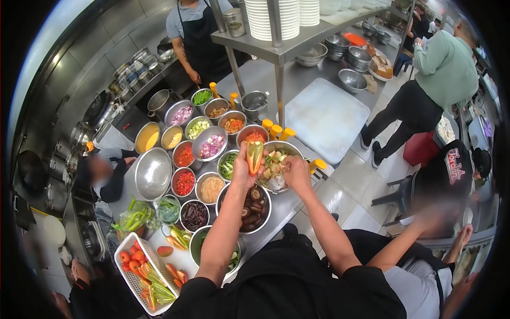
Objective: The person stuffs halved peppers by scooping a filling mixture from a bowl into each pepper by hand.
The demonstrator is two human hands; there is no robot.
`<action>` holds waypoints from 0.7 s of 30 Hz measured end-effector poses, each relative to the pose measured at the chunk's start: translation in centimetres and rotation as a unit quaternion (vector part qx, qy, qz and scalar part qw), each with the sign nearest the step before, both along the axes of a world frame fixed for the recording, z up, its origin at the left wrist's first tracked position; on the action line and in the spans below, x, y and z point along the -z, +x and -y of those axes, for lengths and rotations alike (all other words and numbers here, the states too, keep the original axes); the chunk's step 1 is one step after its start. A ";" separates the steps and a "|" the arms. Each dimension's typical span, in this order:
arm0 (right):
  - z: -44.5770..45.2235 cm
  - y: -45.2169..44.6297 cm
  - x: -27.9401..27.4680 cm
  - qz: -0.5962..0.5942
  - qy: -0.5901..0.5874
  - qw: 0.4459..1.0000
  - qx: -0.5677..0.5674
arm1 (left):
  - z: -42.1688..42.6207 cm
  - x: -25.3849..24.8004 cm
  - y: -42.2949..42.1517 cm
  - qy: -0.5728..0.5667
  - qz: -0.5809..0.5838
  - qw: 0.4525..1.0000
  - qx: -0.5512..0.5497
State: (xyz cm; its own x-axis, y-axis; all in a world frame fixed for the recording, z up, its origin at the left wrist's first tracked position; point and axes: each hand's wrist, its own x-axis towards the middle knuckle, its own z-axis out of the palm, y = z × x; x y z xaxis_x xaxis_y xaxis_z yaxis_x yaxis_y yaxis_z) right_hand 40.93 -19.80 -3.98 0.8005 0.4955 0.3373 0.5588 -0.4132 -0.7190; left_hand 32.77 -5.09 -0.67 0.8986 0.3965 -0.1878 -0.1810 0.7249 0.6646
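Observation:
A halved pepper (255,158), red and green with its hollow inside showing, is held upright in my left hand (241,169). To its right, my right hand (297,174) has its fingers curled over a metal bowl of vegetable scraps (275,166); what those fingers hold, if anything, is hidden. Below my hands stands a bowl of dark mushrooms (256,206). A white basket (122,272) at the lower left holds tomatoes and cut peppers. More pepper pieces (177,237) lie beside the basket.
Bowls of chopped food (213,147) crowd the steel counter around my hands. A white cutting board (324,119) lies beyond, beside a shelf post (280,90). One person (199,37) stands across the counter; another person (396,266) is close at my right.

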 end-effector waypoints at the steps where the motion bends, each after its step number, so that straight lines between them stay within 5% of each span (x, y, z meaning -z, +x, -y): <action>1: 0.0 0.1 -0.4 -0.001 0.000 1.000 0.001 | 0.1 -0.1 0.0 0.006 -0.013 1.000 0.006; 4: -0.3 0.2 -2.7 -0.062 -0.019 0.998 -0.024 | 0.4 0.4 0.1 0.032 -0.054 0.998 0.023; 10: -1.2 0.8 -4.7 0.041 0.155 0.974 -0.161 | 1.9 -0.6 -0.2 0.084 -0.145 0.983 0.069; 18: -1.1 -0.1 -2.9 0.154 -0.045 0.974 -0.156 | 2.4 -2.0 -0.9 0.134 -0.194 0.964 0.124; 21: -1.3 -0.2 -2.2 0.124 -0.038 0.981 -0.147 | 2.7 -2.1 -1.1 0.194 -0.194 0.953 0.126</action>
